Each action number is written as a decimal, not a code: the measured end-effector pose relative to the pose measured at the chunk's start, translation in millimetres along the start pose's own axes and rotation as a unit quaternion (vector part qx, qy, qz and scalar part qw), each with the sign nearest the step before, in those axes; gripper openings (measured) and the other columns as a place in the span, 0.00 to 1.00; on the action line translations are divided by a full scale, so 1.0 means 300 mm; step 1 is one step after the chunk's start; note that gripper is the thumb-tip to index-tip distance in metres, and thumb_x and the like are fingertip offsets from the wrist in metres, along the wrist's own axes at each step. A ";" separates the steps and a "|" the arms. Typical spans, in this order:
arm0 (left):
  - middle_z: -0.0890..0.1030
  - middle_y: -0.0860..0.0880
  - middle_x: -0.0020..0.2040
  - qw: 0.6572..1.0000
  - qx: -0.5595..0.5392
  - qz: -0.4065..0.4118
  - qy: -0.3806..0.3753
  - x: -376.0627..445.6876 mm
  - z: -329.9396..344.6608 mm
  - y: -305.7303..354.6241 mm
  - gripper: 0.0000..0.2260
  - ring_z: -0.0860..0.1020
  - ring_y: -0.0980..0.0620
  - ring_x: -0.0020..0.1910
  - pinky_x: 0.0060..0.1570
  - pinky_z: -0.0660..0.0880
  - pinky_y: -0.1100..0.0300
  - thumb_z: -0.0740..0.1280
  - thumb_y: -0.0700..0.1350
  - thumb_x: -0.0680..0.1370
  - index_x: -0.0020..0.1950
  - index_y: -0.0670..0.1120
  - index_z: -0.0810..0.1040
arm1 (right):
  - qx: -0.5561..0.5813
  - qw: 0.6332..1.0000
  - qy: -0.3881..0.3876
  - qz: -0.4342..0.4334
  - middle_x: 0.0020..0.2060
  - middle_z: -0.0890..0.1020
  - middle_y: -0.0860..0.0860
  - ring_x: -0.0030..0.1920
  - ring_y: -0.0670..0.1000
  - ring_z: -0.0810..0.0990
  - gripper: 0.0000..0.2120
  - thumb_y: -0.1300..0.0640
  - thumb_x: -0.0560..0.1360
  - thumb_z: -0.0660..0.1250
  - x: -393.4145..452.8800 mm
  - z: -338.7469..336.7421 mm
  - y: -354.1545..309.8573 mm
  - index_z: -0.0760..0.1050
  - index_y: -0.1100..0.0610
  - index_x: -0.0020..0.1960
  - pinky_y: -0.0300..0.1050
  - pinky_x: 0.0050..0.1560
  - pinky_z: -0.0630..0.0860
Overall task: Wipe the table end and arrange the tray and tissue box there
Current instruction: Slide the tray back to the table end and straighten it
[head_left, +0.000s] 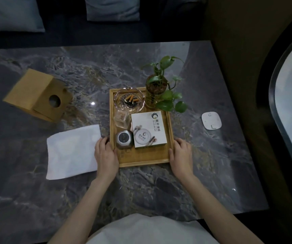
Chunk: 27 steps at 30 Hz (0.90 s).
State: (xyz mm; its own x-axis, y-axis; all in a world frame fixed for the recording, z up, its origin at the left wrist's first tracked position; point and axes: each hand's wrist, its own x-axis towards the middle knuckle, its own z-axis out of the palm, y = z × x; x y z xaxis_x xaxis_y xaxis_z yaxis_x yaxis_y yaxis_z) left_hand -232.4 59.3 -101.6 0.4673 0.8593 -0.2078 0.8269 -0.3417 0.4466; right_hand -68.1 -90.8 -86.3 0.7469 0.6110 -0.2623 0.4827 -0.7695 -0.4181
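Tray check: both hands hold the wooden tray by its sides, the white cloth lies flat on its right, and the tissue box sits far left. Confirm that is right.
Not quite. The head view shows the white cloth flat on the left of the wooden tray, not its right. The left hand and right hand do hold its sides, and the tissue box sits far left.
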 end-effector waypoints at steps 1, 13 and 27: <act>0.69 0.34 0.66 1.000 -0.002 -0.002 0.000 0.003 -0.002 0.002 0.15 0.63 0.37 0.68 0.69 0.61 0.44 0.60 0.36 0.76 0.61 0.32 0.71 | 0.010 1.000 -0.001 0.002 0.66 0.71 0.57 0.66 0.56 0.64 0.17 0.60 0.77 0.60 0.003 -0.001 -0.002 0.70 0.63 0.65 0.47 0.68 0.62; 0.68 0.38 0.65 0.985 -0.149 -0.077 -0.031 -0.019 -0.055 0.069 0.15 0.68 0.43 0.64 0.66 0.64 0.52 0.57 0.36 0.78 0.64 0.35 0.69 | 0.250 0.962 -0.055 0.095 0.48 0.79 0.49 0.50 0.50 0.78 0.17 0.65 0.75 0.62 0.027 -0.084 -0.004 0.72 0.59 0.63 0.43 0.51 0.74; 0.77 0.44 0.60 0.960 -0.251 -0.125 0.001 -0.042 -0.084 0.088 0.16 0.73 0.44 0.60 0.59 0.68 0.53 0.58 0.44 0.79 0.66 0.43 0.70 | 0.300 0.935 -0.049 0.180 0.42 0.74 0.51 0.43 0.50 0.72 0.10 0.60 0.77 0.55 0.069 -0.051 -0.053 0.74 0.61 0.50 0.42 0.35 0.66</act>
State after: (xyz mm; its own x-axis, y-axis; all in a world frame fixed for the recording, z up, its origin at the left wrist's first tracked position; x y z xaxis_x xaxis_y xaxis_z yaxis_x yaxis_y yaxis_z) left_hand -224.4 49.0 -65.3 0.2731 0.8917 -0.3608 0.6578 0.1006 0.7464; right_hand -53.2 -68.8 -71.8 0.7517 0.3698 -0.5460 -0.1574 -0.7035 -0.6931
